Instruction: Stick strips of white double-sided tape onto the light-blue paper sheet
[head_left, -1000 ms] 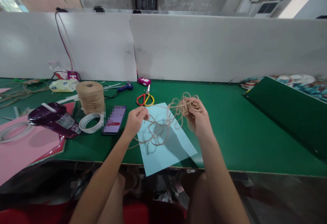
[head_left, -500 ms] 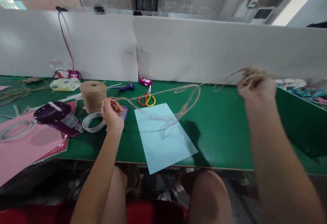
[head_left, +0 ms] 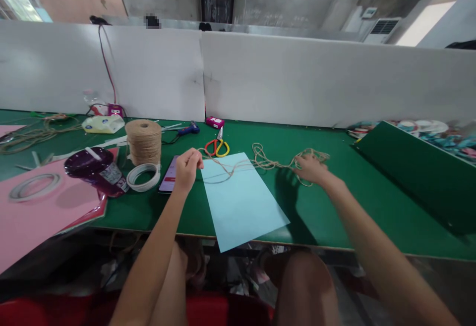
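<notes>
Pinching a strand of twine (head_left: 273,164) between thumb and fingers, the left hand (head_left: 189,167) hovers by the upper left corner of the blue paper (head_left: 245,207), just beside the phone (head_left: 169,175). The twine runs slack across the top part of the paper, lies in loops on the green table (head_left: 334,222) past its right edge, and reaches a tangle at the right hand (head_left: 310,168). That hand is palm down with fingers bent over the tangle; whether they grip it, I cannot tell. Scissors (head_left: 217,142) with red and yellow handles lie just beyond the paper's far edge. Left of the phone are a tape roll (head_left: 143,187) and, behind it, a spool (head_left: 144,142)
</notes>
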Demonstrator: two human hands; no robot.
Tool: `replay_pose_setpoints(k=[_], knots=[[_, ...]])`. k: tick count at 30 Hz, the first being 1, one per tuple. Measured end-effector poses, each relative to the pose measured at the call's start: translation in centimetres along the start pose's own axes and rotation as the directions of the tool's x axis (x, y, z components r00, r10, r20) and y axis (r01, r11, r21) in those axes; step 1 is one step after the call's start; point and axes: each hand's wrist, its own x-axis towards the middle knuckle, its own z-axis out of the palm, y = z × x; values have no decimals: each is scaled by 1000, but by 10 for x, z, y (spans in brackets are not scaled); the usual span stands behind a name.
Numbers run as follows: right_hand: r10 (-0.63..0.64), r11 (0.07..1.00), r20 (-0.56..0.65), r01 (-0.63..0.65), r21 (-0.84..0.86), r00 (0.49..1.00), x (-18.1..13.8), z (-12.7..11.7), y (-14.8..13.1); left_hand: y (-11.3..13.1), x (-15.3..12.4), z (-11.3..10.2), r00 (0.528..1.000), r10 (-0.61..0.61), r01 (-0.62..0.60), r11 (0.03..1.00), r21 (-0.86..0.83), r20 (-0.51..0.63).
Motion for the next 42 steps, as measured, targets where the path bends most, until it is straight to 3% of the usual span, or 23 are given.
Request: replay_pose_setpoints(k=[1,2,3,5,9,11,15,19,22,26,28,30,32,36,39,42], knots=[[-74,995,14,73,61,997,-4,5,-20,2,-2,1,999,-2,3,1000,-13,53],[-229,942,5,220,255,973,-9,7,-42,4,-4,2,994,-7,10,1000,-24,108],[-365,825,-49,347,446,930,-13,7,-66,5,-7,3,988,-14,20,999,-31,155],[-451,581,-173,435,688,876,-23,4,-114,9,-12,5,974,-26,36,999,-39,225],[-573,214,-136,307,927,808,-35,-4,-181,12,-18,5,956,-21,45,996,-77,293],[-581,160,-89,221,962,809,-36,-5,-191,10,-17,3,964,-28,54,994,-93,263],[-586,261,1,188,947,810,-29,3,-182,5,-9,1,993,-68,82,985,-154,96],[-508,470,64,215,856,859,-17,11,-164,1,-4,1,993,-105,83,951,-297,-61],[-356,646,10,238,726,935,-8,12,-145,-1,0,-2,979,-125,58,929,-365,-161],[-209,812,-94,227,537,973,3,8,-104,3,6,-14,931,-209,33,863,-504,-298],[-155,951,-160,191,243,975,7,8,-77,8,8,-20,911,-291,66,802,-593,-292],[-154,973,-199,184,138,968,11,12,-50,13,9,-26,905,-328,84,760,-644,-270],[-148,962,-176,183,201,973,14,18,-24,17,10,-30,907,-320,66,752,-656,-275],[106,912,-213,-9,410,971,20,25,18,14,12,-39,891,-308,16,755,-656,-333],[288,865,-310,-107,490,906,23,16,45,7,14,-44,870,-332,20,764,-645,-366],[378,824,-445,-76,562,812,25,1,62,3,15,-44,858,-342,24,772,-635,-384]])
